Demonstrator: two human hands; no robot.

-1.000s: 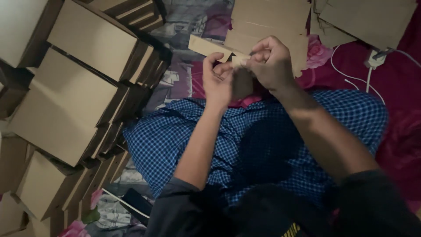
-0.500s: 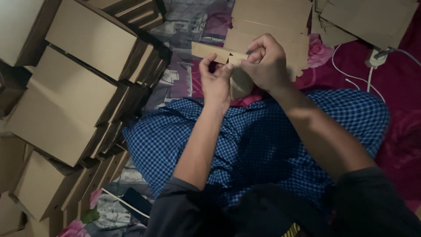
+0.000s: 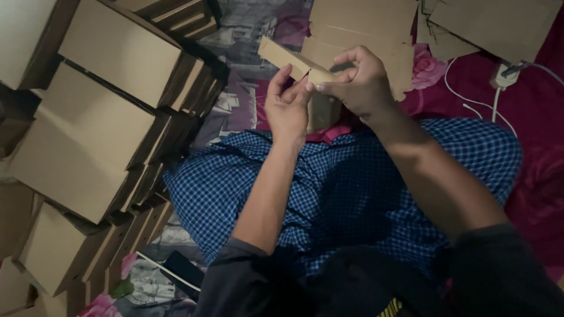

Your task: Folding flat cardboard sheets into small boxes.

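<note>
Stacked folded cardboard boxes [image 3: 111, 117] to my left; flat cardboard sheets [image 3: 364, 29] ahead; white charger cable [image 3: 499, 88] on my right.

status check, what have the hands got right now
Both hands on cardboard piece, raised over lap: left hand, right hand. Stacked boxes at left, flat cardboard sheets beyond. Nothing between.
</note>
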